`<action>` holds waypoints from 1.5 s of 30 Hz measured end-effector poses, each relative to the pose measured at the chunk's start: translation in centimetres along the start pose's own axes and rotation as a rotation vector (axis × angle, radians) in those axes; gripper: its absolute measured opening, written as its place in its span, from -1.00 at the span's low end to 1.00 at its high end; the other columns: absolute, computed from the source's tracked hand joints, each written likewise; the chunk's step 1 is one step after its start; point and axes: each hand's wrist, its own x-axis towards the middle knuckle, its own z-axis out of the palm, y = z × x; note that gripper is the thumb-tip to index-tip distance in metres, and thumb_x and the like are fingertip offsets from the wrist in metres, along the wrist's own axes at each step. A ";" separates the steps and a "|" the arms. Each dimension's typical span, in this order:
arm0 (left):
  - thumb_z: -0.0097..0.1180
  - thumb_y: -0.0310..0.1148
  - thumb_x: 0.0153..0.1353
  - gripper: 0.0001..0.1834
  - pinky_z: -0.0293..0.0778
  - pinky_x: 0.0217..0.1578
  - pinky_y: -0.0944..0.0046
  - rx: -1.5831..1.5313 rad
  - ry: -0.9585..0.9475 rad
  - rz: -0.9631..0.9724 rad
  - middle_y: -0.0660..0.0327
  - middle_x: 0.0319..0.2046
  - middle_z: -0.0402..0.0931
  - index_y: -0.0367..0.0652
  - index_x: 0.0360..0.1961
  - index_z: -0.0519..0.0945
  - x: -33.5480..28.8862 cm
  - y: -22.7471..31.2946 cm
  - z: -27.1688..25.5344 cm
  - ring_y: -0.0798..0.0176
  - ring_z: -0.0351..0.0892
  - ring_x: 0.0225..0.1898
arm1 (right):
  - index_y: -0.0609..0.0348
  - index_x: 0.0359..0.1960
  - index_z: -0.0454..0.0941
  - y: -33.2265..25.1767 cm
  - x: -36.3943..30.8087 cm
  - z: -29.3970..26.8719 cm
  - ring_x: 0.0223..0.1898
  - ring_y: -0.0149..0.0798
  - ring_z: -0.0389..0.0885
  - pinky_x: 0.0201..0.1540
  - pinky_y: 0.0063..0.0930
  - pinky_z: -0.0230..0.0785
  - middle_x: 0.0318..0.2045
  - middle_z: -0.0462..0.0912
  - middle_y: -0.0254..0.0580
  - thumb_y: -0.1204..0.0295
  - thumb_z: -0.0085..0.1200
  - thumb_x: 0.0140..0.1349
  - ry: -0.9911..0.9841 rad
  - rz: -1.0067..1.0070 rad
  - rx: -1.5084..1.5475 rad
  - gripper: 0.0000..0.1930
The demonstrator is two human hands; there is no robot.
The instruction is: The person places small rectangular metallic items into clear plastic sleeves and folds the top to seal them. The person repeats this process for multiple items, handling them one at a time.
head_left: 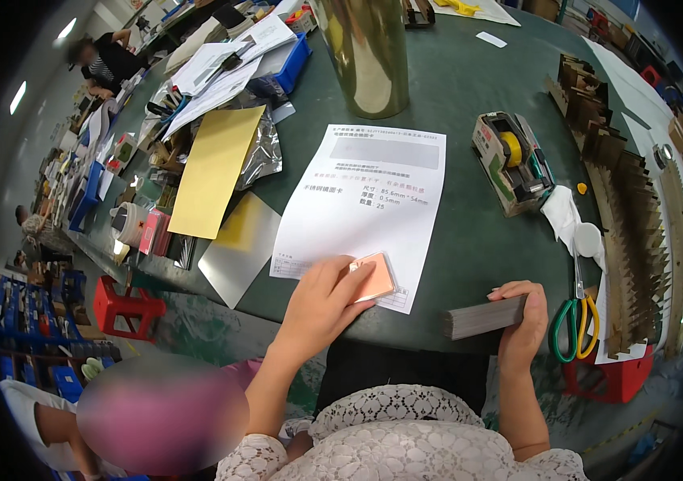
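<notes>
Copper-coloured card [373, 277] lay on the white printed sheet [365, 200] near the table's [453, 96] front edge, my left hand [321, 305] pressing its fingers flat on it (not gripping). My right hand [522, 321] had closed around a grey card stack [482, 317] overhanging the edge; a loosened hold could spill it, I judged. Blue bins [293, 64] held papers.

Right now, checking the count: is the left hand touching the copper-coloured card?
Touching. The head view shows the left hand with fingertips pressed on the copper-coloured card, which lies on the printed sheet.
</notes>
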 end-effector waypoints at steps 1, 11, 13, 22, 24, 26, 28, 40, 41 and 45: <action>0.39 -0.32 0.06 -0.39 0.44 0.00 0.08 0.012 -0.007 0.010 0.05 0.02 0.46 -0.15 0.17 0.52 0.2 -0.2 0.2 -0.06 0.49 -0.01 | 0.25 -0.30 0.42 -0.1 0.0 0.1 -0.26 -0.24 0.52 -0.02 -0.32 0.37 -0.35 0.54 -0.05 0.25 -0.34 0.51 0.000 0.009 -0.011 -0.64; 0.38 -0.32 0.07 -0.41 0.43 -0.01 0.07 0.064 0.033 -0.015 0.03 -0.02 0.45 -0.16 0.16 0.52 2.2 -0.9 0.7 -0.05 0.47 -0.03 | 0.28 -0.30 0.46 -0.1 0.0 0.0 -0.23 -0.24 0.54 -0.04 -0.37 0.37 -0.33 0.58 -0.05 0.30 -0.33 0.51 0.007 -0.001 0.007 -0.64; 0.39 -0.31 0.06 -0.41 0.44 -0.04 0.06 0.071 0.030 -0.039 0.03 -0.05 0.45 -0.16 0.16 0.53 2.1 0.2 1.2 -0.05 0.47 -0.06 | 0.26 -0.30 0.42 -0.2 0.0 0.2 -0.25 -0.24 0.53 -0.02 -0.32 0.37 -0.35 0.54 -0.05 0.25 -0.34 0.51 0.008 0.012 -0.013 -0.64; 0.36 -0.31 0.05 -0.37 0.45 -0.12 0.12 0.126 0.056 0.047 0.07 -0.16 0.44 -0.25 0.16 0.45 6.5 3.7 5.5 0.02 0.48 -0.11 | 0.25 -0.31 0.40 -0.1 -0.1 0.1 -0.27 -0.23 0.52 -0.01 -0.31 0.37 -0.36 0.53 -0.05 0.22 -0.32 0.51 0.015 0.023 -0.013 -0.63; 0.33 -0.34 0.06 -0.39 0.46 -0.13 0.12 0.142 0.072 0.074 0.08 -0.17 0.44 -0.26 0.15 0.45 8.4 2.8 6.5 0.02 0.48 -0.12 | 0.25 -0.31 0.41 -0.2 -0.2 0.2 -0.26 -0.23 0.52 -0.01 -0.31 0.37 -0.36 0.53 -0.05 0.23 -0.32 0.51 0.018 0.020 -0.011 -0.63; 0.33 -0.35 0.06 -0.41 0.47 -0.13 0.12 0.153 0.096 0.119 0.08 -0.16 0.45 -0.26 0.14 0.45 10.5 1.9 6.9 0.02 0.49 -0.12 | 0.25 -0.31 0.41 -0.2 -0.2 0.1 -0.26 -0.23 0.52 -0.01 -0.31 0.37 -0.36 0.53 -0.05 0.23 -0.32 0.51 0.012 0.012 0.000 -0.64; 0.28 -0.37 0.11 -0.47 0.47 -0.11 0.08 0.165 0.138 0.160 0.06 -0.16 0.46 -0.24 0.11 0.45 12.4 1.0 7.9 -0.02 0.48 -0.12 | 0.26 -0.29 0.45 0.1 -0.3 -0.1 -0.23 -0.25 0.54 -0.01 -0.36 0.36 -0.33 0.56 -0.05 0.29 -0.31 0.52 0.001 0.002 0.042 -0.65; 0.02 -0.37 0.25 -0.81 0.41 0.06 -0.13 0.334 0.257 0.024 -0.04 -0.09 0.47 -0.15 -0.16 0.57 21.9 -4.0 10.7 -0.19 0.48 -0.02 | 0.26 -0.29 0.46 0.1 -0.2 -0.1 -0.23 -0.22 0.56 -0.01 -0.32 0.39 -0.33 0.57 -0.04 0.29 -0.30 0.52 -0.011 0.010 0.026 -0.65; 0.05 -0.38 0.23 -0.82 0.41 0.03 -0.12 0.343 0.306 0.033 -0.03 -0.10 0.47 -0.18 -0.17 0.55 21.5 -4.2 10.6 -0.17 0.48 -0.04 | 0.26 -0.29 0.47 0.1 -0.3 0.0 -0.22 -0.22 0.56 -0.01 -0.32 0.39 -0.33 0.57 -0.04 0.29 -0.30 0.52 -0.020 0.013 0.031 -0.65; 0.12 -0.32 0.32 -0.65 0.36 0.15 0.04 -0.134 0.250 0.145 -0.05 0.05 0.45 -0.28 0.05 0.48 17.6 1.3 6.5 -0.08 0.44 0.11 | 0.27 -0.29 0.47 0.2 -0.2 -0.2 -0.22 -0.23 0.57 -0.01 -0.32 0.40 -0.33 0.59 -0.04 0.28 -0.29 0.52 -0.007 0.019 0.015 -0.65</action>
